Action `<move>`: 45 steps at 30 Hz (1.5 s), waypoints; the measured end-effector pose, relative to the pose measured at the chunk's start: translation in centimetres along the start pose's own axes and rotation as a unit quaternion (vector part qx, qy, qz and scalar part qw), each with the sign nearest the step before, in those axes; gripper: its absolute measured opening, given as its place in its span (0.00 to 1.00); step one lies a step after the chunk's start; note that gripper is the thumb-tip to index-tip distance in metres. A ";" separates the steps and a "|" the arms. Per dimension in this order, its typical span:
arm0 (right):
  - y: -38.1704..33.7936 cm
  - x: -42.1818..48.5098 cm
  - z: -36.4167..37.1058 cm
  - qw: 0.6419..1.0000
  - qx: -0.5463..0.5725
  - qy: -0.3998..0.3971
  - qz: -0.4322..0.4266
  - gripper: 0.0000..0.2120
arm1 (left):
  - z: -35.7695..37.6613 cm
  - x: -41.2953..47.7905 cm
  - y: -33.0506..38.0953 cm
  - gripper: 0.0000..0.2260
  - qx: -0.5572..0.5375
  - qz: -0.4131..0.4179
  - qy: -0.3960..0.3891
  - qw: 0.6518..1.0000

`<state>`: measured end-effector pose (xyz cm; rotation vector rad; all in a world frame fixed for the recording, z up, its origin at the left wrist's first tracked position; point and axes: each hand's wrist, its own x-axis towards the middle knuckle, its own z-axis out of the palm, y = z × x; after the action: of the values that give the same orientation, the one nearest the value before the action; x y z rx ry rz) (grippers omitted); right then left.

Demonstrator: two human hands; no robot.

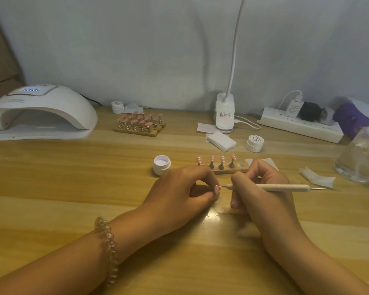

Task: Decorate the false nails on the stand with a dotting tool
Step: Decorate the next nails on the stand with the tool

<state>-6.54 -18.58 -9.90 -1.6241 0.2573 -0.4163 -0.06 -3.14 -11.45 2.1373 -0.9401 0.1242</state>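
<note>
Head view, near to far. Both forearms lie low over the wooden table, which I judge steadies fine work; a coiled bracelet rings the left wrist. My left hand, fingers curled, pinches one pink false nail with its face turned rightward. My right hand grips the dotting tool pen-fashion, fingers closed round the shaft, fine tip at the nail. Whether the tip touches, or any dots lie there, is too small to tell, and the nail's holder is hidden within the fingers. Just behind the hands, the stand carries four dotted nails. Its fifth seat is bare and is probably the held nail's source; knuckles cover its front edge. An open jar sits just left, handy for reloading. Farther back are wipes, a closed jar, more nail stands and a curing lamp. A glass bottle is cut off at right.
</note>
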 end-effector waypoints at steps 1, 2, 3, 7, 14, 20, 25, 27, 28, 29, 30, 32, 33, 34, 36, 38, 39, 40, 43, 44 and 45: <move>0.0 0.0 0.0 1.000 -0.003 0.000 0.000 0.09 | 0.0 0.0 0.0 0.04 0.002 0.001 -0.001 1.000; 0.0 0.0 0.0 1.000 -0.006 0.000 0.000 0.09 | 0.0 0.0 0.0 0.03 0.004 0.002 -0.002 1.000; 0.0 0.0 0.1 1.000 -0.009 -0.001 0.000 0.10 | 0.0 0.0 0.0 0.03 0.004 0.003 -0.003 1.000; 0.1 0.1 0.2 1.000 -0.013 -0.005 -0.001 0.11 | -0.1 -0.1 0.0 0.03 0.004 0.003 -0.004 1.000; 0.1 0.2 0.1 1.000 -0.014 -0.005 -0.007 0.11 | -0.1 -0.1 0.0 0.04 0.001 0.005 -0.006 1.000; 0.2 0.2 0.1 1.000 -0.018 -0.014 -0.011 0.13 | -0.1 0.0 0.0 0.04 0.005 0.007 -0.006 1.000; 0.2 0.2 0.1 1.000 -0.015 -0.001 -0.010 0.11 | -0.1 -0.1 0.0 0.05 0.013 0.007 -0.005 1.000; 0.2 0.2 0.1 1.000 -0.015 0.003 -0.010 0.10 | -0.1 -0.1 0.1 0.06 0.012 0.008 -0.003 1.000; 0.2 0.2 0.1 1.000 -0.016 0.002 -0.010 0.09 | -0.1 -0.1 0.0 0.05 0.013 0.008 -0.003 1.000; 0.2 0.2 0.2 1.000 -0.017 0.000 -0.010 0.09 | -0.1 0.0 0.1 0.05 0.013 0.007 -0.003 1.000; 0.2 0.2 0.2 1.000 -0.019 -0.002 -0.010 0.08 | -0.1 -0.1 0.1 0.05 0.014 0.007 -0.003 1.000; 0.2 0.2 0.2 1.000 -0.021 -0.004 -0.011 0.08 | -0.1 -0.1 0.1 0.04 0.015 0.008 -0.003 1.000; 0.2 0.2 0.2 1.000 -0.022 -0.005 -0.012 0.09 | -0.1 -0.1 0.1 0.04 0.015 0.007 -0.004 1.000; 0.2 0.2 0.2 1.000 -0.021 -0.005 -0.014 0.09 | -0.1 -0.1 0.2 0.04 0.013 0.005 -0.005 1.000; 0.3 0.2 0.2 1.000 -0.020 -0.006 -0.016 0.09 | -0.1 -0.1 0.2 0.04 0.010 0.004 -0.007 1.000; 0.3 0.2 0.1 1.000 -0.021 -0.006 -0.017 0.09 | -0.1 -0.1 0.2 0.03 0.010 0.004 -0.007 1.000; 0.3 0.2 0.1 1.000 -0.020 -0.004 -0.016 0.09 | -0.1 -0.1 0.2 0.03 0.010 0.004 -0.007 1.000; 0.3 0.2 0.0 1.000 -0.019 -0.003 -0.017 0.10 | -0.1 -0.1 0.2 0.03 0.010 0.003 -0.006 1.000; 0.3 0.2 0.0 1.000 -0.016 -0.004 -0.020 0.13 | -0.1 -0.1 0.2 0.03 0.010 0.000 -0.007 1.000; 0.3 0.2 0.1 1.000 -0.015 -0.007 -0.020 0.13 | -0.1 -0.1 0.2 0.03 0.010 0.000 -0.007 1.000; 0.3 0.2 0.1 1.000 -0.013 -0.009 -0.019 0.13 | -0.1 -0.1 0.2 0.03 0.009 -0.001 -0.008 1.000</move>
<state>-6.30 -18.60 -10.15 -1.6603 0.2191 -0.4279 -0.21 -3.10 -11.28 2.1591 -0.9496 0.1162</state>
